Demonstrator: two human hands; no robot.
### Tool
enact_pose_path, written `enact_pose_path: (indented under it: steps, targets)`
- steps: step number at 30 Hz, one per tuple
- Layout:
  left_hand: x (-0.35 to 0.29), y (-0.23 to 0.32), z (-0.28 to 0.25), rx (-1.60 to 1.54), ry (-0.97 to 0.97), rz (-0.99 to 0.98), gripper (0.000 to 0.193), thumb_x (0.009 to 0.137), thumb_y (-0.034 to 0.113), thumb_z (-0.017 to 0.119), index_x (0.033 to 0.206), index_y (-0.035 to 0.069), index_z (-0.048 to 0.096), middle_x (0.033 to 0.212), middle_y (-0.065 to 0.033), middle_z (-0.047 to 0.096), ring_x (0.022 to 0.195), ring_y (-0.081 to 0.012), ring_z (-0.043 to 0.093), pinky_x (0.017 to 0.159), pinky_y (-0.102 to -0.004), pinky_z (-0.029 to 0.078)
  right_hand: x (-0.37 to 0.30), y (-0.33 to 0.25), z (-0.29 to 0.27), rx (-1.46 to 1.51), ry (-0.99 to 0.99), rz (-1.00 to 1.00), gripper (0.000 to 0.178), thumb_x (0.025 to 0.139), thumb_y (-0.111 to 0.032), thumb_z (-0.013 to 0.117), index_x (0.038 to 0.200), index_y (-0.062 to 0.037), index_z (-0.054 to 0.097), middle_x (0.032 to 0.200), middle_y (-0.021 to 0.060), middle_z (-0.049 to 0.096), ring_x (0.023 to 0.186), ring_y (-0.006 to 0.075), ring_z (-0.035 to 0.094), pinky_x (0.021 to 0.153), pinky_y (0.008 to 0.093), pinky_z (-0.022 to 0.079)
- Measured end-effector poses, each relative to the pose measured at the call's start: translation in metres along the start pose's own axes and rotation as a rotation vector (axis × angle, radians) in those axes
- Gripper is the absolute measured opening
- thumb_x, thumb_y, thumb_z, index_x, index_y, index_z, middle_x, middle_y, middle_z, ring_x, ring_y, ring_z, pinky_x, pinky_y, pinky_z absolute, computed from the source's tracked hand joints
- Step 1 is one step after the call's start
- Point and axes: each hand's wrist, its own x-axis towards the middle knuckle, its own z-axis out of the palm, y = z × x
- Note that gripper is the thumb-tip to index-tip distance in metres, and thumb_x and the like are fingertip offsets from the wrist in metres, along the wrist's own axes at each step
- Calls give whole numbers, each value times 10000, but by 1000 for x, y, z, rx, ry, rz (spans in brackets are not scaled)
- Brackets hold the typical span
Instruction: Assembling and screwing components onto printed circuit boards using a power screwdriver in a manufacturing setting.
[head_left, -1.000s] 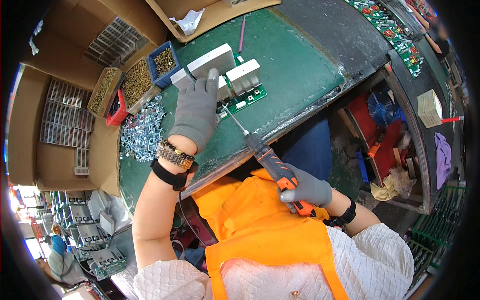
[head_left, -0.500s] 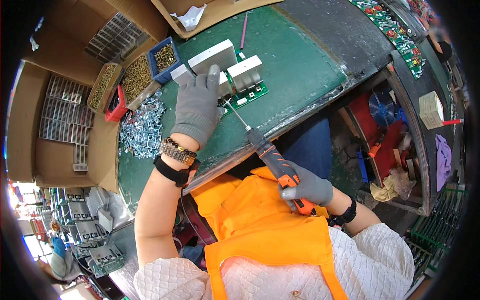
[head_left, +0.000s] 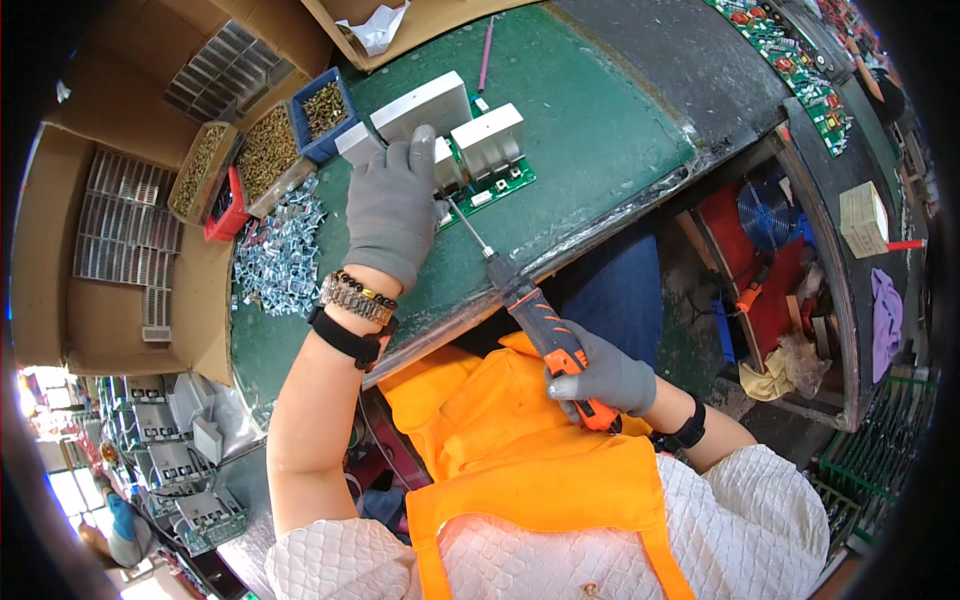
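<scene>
A green circuit board (head_left: 517, 181) with tall silver heat sinks (head_left: 489, 142) lies on the green bench top. My left hand (head_left: 388, 215), in a grey glove, grips the board's left part, its fingers closed over a heat sink there and hiding some of it. In my gloved right hand (head_left: 608, 374) is a black and orange electric screwdriver (head_left: 537, 318). Its long bit points up and left, with the tip at the board's near edge beside my left hand. Whether a screw sits under the tip cannot be made out.
Left of the board lies a heap of small metal clips (head_left: 280, 250). Beyond it stand a blue bin (head_left: 345, 140) of screws, a red bin (head_left: 228, 222) and a cardboard box (head_left: 205, 330) of heat sinks. A pink stick (head_left: 487, 55) lies behind the board.
The screwdriver and my right hand have shifted slightly left. My left hand keeps its grip on the board, and the whole view has moved a little.
</scene>
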Motion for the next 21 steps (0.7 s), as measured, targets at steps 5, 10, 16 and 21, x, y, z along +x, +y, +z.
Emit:
enact_pose_path:
  steps: [5,10,16,21]
  targets:
    - [0,-1,2,15,15,9,822,693,252,806,1384,98,387,1157,-126,564,1059,-301,573,896,-399,459,4,7,8,-34,15,-22,855,739,-172,726,1455,-96,266,785,28,575,581,124,597,534,277,522]
    - [1,-4,7,25,48,35,815,687,243,808,1374,96,397,1138,-131,566,1051,-301,574,882,-396,466,7,9,9,-16,-2,27,822,751,-151,710,1436,-108,258,785,28,585,584,130,601,551,294,534]
    - [2,-6,8,22,55,45,818,681,243,810,1369,87,397,1124,-132,573,1012,-304,588,860,-400,472,7,6,14,11,-28,23,833,751,-126,692,1450,-109,240,783,31,589,579,130,600,549,293,533]
    - [1,-6,10,48,63,44,824,678,259,810,1369,86,397,1111,-131,576,999,-302,594,854,-393,474,5,4,20,-37,35,24,710,757,-136,685,1368,-94,325,783,36,584,580,135,598,537,288,517]
